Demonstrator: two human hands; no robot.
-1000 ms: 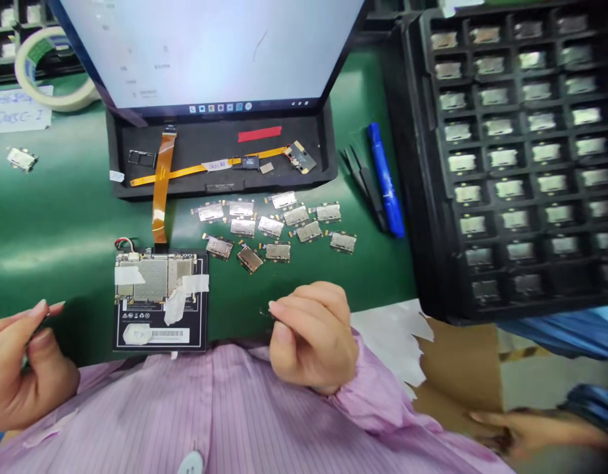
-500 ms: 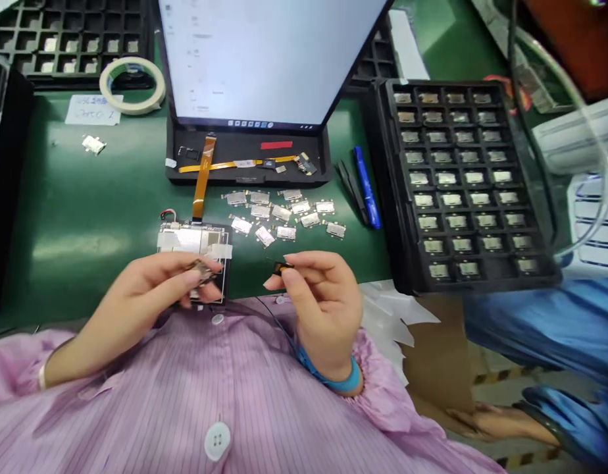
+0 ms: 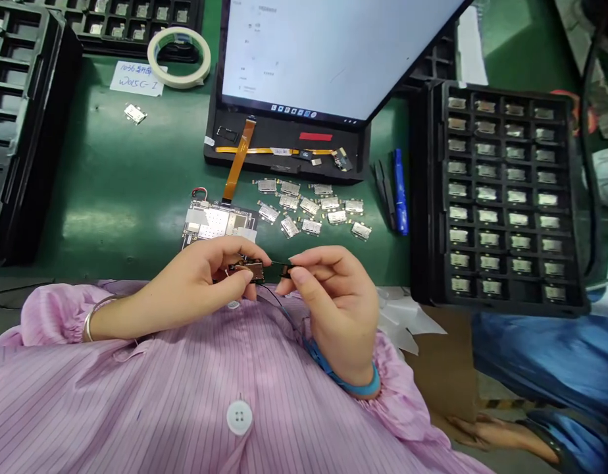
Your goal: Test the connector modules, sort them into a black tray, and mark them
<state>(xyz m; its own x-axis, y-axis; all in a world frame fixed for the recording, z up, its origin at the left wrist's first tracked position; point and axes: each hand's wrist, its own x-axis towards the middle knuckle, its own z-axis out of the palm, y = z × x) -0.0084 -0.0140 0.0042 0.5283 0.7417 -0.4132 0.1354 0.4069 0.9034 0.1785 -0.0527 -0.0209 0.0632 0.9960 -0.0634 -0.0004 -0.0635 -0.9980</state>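
the left hand [image 3: 205,280] pinched a small flat metal card socket [image 3: 248,268], its long axis lying left to right, just above the striped pink shirt [image 3: 185,408]. the right hand [image 3: 333,303] gripped a thin black piece [image 3: 284,268] between thumb and forefinger, touching the socket's right end.

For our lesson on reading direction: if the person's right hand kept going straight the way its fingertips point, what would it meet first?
The right hand points left, pinching a small black part. It would likely first meet the metal module held in the left hand, almost touching already.

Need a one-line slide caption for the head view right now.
Left hand pinches a small metal module; right hand holds a small black part against it, above a green mat.
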